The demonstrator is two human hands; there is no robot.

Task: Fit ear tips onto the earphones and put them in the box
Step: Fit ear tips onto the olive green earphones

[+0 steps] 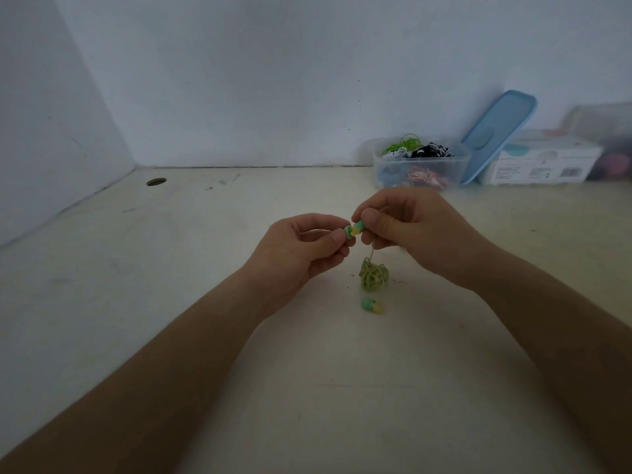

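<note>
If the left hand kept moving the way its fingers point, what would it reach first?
The yellow earbud pinched in the right hand. The left hand points rightward, pinching a green ear tip that seems to touch that earbud; the right hand's fingers come behind. Depth is hard to judge.

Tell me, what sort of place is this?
Likely a simple packing bench in a bare room: a scuffed off-white tabletop with a cable hole, plain white walls, and a clear plastic box of coiled earphones with its light-blue plastic lid leaning alongside.
</note>
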